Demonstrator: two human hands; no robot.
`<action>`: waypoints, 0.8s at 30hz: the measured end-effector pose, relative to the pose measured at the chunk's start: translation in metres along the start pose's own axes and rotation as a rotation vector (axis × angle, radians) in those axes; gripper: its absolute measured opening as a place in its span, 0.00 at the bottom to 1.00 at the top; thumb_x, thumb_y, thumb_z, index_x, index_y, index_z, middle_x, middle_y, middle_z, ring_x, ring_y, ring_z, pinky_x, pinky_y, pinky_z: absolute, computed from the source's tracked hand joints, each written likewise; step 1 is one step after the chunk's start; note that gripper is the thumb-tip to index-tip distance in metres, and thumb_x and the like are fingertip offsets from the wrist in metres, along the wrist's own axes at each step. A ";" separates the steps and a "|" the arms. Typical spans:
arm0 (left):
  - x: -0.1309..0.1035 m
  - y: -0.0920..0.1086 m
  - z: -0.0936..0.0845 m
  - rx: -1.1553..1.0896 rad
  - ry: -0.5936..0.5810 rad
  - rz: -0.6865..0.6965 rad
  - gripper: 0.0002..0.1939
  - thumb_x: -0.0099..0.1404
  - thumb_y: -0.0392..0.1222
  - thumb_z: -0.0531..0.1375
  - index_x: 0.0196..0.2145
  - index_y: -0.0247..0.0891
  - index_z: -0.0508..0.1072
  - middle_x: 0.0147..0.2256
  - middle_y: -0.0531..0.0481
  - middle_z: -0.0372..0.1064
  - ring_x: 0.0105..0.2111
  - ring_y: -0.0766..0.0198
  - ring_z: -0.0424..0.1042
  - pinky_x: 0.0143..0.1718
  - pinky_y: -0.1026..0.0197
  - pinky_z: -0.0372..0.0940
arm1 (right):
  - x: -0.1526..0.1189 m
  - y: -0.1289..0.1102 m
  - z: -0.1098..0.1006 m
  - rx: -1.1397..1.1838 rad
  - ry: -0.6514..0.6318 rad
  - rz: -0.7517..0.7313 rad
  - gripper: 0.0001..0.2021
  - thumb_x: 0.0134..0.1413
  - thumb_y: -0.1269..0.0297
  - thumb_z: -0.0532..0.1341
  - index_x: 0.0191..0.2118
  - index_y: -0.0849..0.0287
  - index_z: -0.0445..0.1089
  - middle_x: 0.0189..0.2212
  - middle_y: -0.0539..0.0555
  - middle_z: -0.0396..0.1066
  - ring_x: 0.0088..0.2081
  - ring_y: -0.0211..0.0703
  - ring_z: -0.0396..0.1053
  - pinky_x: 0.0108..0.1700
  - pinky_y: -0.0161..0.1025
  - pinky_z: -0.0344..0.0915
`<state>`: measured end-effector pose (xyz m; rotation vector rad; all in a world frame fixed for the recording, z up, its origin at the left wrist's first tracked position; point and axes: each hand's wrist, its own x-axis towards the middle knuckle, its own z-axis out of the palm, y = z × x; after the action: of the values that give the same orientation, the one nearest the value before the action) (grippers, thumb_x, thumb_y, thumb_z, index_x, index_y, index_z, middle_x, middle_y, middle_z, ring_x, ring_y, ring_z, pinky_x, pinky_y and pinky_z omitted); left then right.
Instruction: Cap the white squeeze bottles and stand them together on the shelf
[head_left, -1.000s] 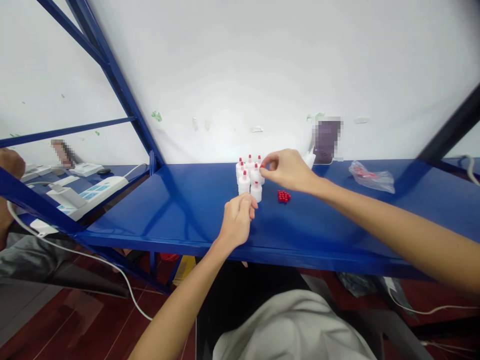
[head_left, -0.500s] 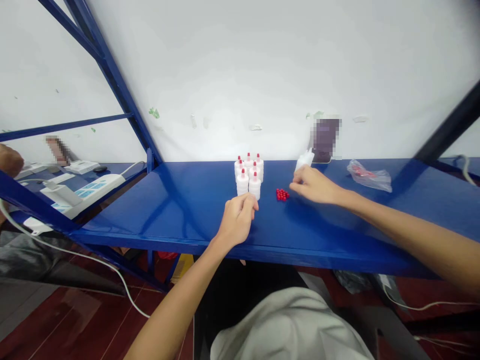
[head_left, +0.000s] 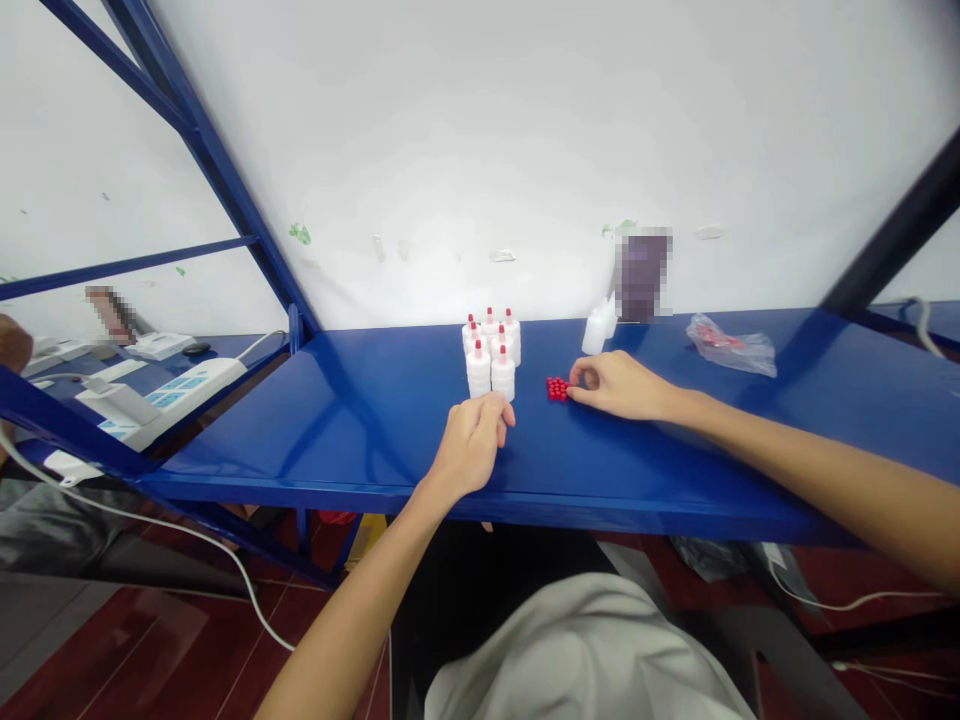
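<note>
A cluster of several white squeeze bottles (head_left: 480, 375) with red tips stands upright on the blue table. My left hand (head_left: 474, 430) rests just in front of the nearest bottles, its fingers curled and closed; what they hold, if anything, is hidden. To the right lies a small pile of red caps (head_left: 556, 389). The thumb and forefinger of my right hand (head_left: 619, 385) come together at the pile's right edge, around a red cap. Behind that hand, a white bottle (head_left: 595, 330) without a red tip stands near the wall, with another partly hidden behind it.
A clear plastic bag (head_left: 731, 347) with red pieces lies at the right. A blurred-out phone-like object (head_left: 643, 275) leans on the wall. Blue frame posts flank the table (head_left: 360, 440). At the left are a power strip (head_left: 176, 395) and part of another person's hand (head_left: 13, 342).
My right hand has let go of a white bottle, left standing by the wall, and moved left and towards me to the red caps. The left hand stays by the front bottles.
</note>
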<state>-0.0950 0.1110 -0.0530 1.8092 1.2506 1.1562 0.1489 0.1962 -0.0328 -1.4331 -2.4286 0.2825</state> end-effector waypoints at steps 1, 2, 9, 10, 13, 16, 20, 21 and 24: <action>0.000 0.000 0.000 -0.008 -0.002 -0.002 0.21 0.71 0.45 0.44 0.27 0.37 0.69 0.19 0.53 0.65 0.22 0.66 0.64 0.28 0.64 0.58 | 0.000 0.001 0.000 0.007 0.001 -0.011 0.09 0.54 0.59 0.59 0.33 0.58 0.72 0.22 0.50 0.70 0.26 0.41 0.66 0.31 0.37 0.58; 0.000 0.000 -0.001 -0.013 -0.008 -0.007 0.21 0.70 0.45 0.43 0.26 0.37 0.69 0.18 0.53 0.65 0.21 0.66 0.63 0.27 0.64 0.58 | 0.000 0.001 -0.001 0.014 0.008 -0.015 0.08 0.54 0.60 0.59 0.32 0.58 0.72 0.22 0.49 0.69 0.26 0.40 0.66 0.31 0.37 0.57; -0.005 0.004 -0.005 -0.138 -0.126 0.015 0.12 0.65 0.42 0.46 0.32 0.38 0.67 0.13 0.58 0.58 0.15 0.68 0.57 0.22 0.65 0.54 | -0.023 -0.051 -0.002 0.336 0.177 -0.181 0.06 0.53 0.62 0.60 0.34 0.58 0.73 0.18 0.44 0.61 0.21 0.34 0.57 0.27 0.35 0.55; -0.005 0.005 -0.005 -0.160 -0.138 0.036 0.10 0.64 0.41 0.46 0.33 0.38 0.66 0.14 0.59 0.58 0.15 0.68 0.56 0.22 0.66 0.54 | -0.027 -0.064 0.001 0.407 0.172 -0.241 0.07 0.55 0.62 0.60 0.36 0.58 0.73 0.18 0.43 0.59 0.21 0.34 0.55 0.27 0.34 0.54; -0.006 0.006 -0.005 -0.244 -0.161 0.101 0.08 0.62 0.42 0.48 0.34 0.38 0.65 0.16 0.59 0.57 0.17 0.69 0.56 0.21 0.66 0.54 | -0.034 -0.095 0.013 0.537 0.162 -0.356 0.07 0.57 0.65 0.60 0.37 0.59 0.75 0.18 0.43 0.58 0.21 0.32 0.54 0.27 0.33 0.54; -0.006 0.004 -0.005 -0.302 -0.171 0.113 0.09 0.60 0.42 0.49 0.35 0.38 0.64 0.20 0.57 0.60 0.17 0.69 0.57 0.20 0.66 0.54 | -0.035 -0.108 0.022 0.612 0.127 -0.373 0.06 0.56 0.68 0.59 0.35 0.59 0.74 0.18 0.43 0.59 0.21 0.31 0.54 0.27 0.32 0.54; -0.008 0.002 -0.005 -0.284 -0.176 0.086 0.10 0.57 0.40 0.50 0.37 0.39 0.63 0.20 0.58 0.62 0.17 0.70 0.57 0.20 0.67 0.54 | -0.035 -0.109 0.027 0.662 0.075 -0.365 0.04 0.53 0.70 0.60 0.31 0.59 0.73 0.19 0.43 0.59 0.21 0.31 0.54 0.26 0.32 0.54; -0.009 0.001 -0.005 -0.279 -0.168 0.085 0.10 0.56 0.39 0.50 0.38 0.39 0.62 0.19 0.59 0.60 0.16 0.70 0.56 0.20 0.67 0.54 | -0.036 -0.110 0.029 0.675 0.069 -0.361 0.04 0.53 0.70 0.60 0.31 0.59 0.73 0.18 0.43 0.58 0.21 0.31 0.54 0.26 0.32 0.54; -0.013 0.001 -0.005 -0.297 -0.122 0.100 0.14 0.55 0.37 0.50 0.41 0.40 0.61 0.18 0.60 0.60 0.16 0.70 0.55 0.19 0.67 0.52 | -0.038 -0.114 0.032 0.724 0.059 -0.349 0.03 0.52 0.70 0.60 0.32 0.59 0.72 0.17 0.42 0.55 0.21 0.31 0.51 0.25 0.32 0.53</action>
<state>-0.1008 0.0985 -0.0540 1.7045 0.8762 1.1965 0.0615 0.1074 -0.0328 -0.6830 -2.1281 0.8993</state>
